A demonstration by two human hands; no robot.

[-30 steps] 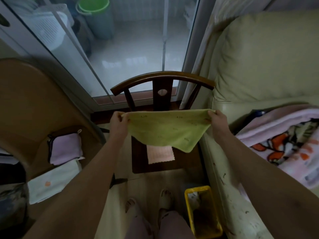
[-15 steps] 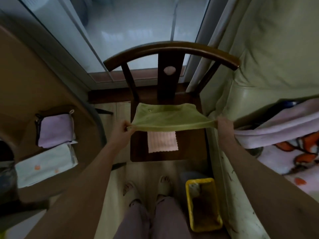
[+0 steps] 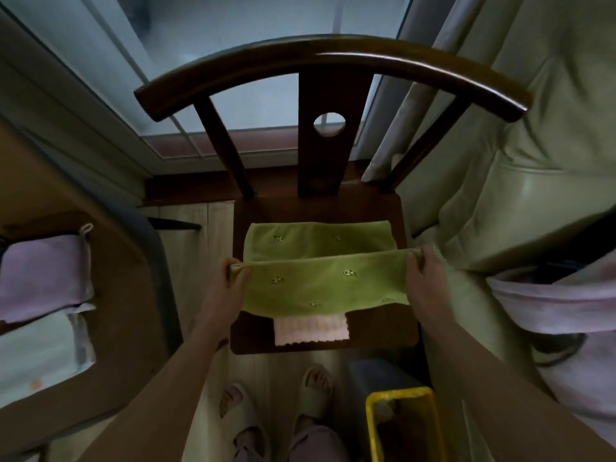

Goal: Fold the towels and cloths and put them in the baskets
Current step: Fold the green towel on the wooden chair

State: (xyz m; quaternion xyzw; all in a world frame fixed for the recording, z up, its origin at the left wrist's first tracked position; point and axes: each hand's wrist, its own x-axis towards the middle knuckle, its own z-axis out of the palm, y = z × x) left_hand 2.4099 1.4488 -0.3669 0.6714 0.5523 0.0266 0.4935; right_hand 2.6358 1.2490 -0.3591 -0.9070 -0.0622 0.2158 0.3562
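Green terry, the towel [image 3: 320, 278] lies across the chair seat [image 3: 383, 208], its near layer stretched between the left hand [image 3: 230, 278] and the right hand [image 3: 421, 271], each pinching a corner of the folded edge. Just below the hands a pink cloth [image 3: 311, 330] pokes out from under it. If one pinch slackens, the fold could skew, or the pink cloth may get dragged along underneath it.

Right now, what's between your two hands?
The green towel, stretched from the left hand to the right hand over the chair, in the head view.
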